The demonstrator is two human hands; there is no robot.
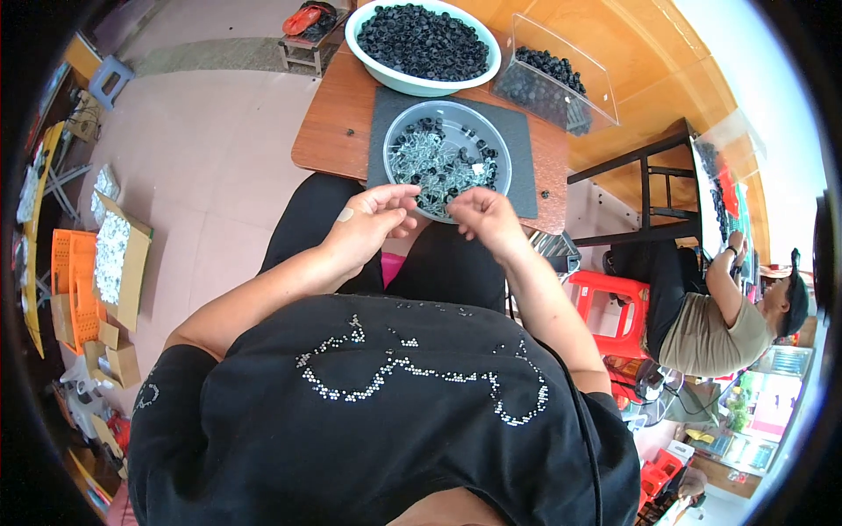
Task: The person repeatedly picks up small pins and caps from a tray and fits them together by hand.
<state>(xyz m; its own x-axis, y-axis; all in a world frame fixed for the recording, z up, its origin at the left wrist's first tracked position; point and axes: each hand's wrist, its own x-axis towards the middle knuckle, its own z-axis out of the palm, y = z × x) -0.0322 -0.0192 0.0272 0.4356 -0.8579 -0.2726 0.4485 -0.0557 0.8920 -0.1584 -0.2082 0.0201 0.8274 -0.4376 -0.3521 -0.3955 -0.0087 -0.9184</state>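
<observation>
Rhinestone-trimmed black shirt [377, 438] foremost, clear basin [452, 133] beyond. At its near rim, left hand [373, 223] half-curled, right hand [487, 219] bunched, any grip indiscernible. Inside it: silvery pins [417, 162], black caps [465, 156]; working above it should catch drops.

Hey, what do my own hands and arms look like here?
Your left hand and right hand are gloveless, the forearms bare below short black sleeves. A small pale patch sits on the left hand; shiny dots decorate the left sleeve.
</observation>
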